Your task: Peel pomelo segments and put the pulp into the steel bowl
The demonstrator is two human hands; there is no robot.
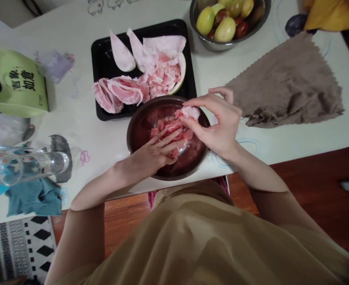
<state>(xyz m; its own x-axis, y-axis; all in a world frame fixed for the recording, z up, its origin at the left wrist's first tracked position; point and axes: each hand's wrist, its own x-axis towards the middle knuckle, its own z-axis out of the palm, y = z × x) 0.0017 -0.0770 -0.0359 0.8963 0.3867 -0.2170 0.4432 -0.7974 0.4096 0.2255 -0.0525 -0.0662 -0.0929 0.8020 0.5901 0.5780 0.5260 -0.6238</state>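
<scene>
A steel bowl (pixel 134 154) near the table's front edge holds loose red pomelo pulp (pixel 174 128). My left hand (pixel 155 156) reaches into it, fingers stretched and spread over the pulp, a ring on one finger. At the bowl's right side my right hand (pixel 219 122) pinches a pale piece of pomelo membrane (pixel 191 113) between thumb and forefinger. Behind the bowl, a black tray (pixel 99 55) carries pomelo segments (pixel 124 90), strips of thick white peel (pixel 122 51) and a rind piece heaped with torn membrane (pixel 164 73).
A metal bowl of fruit (pixel 222 44) stands at the back, with a brown cloth (pixel 290 85) to the right. On the left are a green carton (pixel 17 81), a clear glass (pixel 32 165) lying on its side and a teal cloth (pixel 35 196). Yellow fabric (pixel 334 16) lies far right.
</scene>
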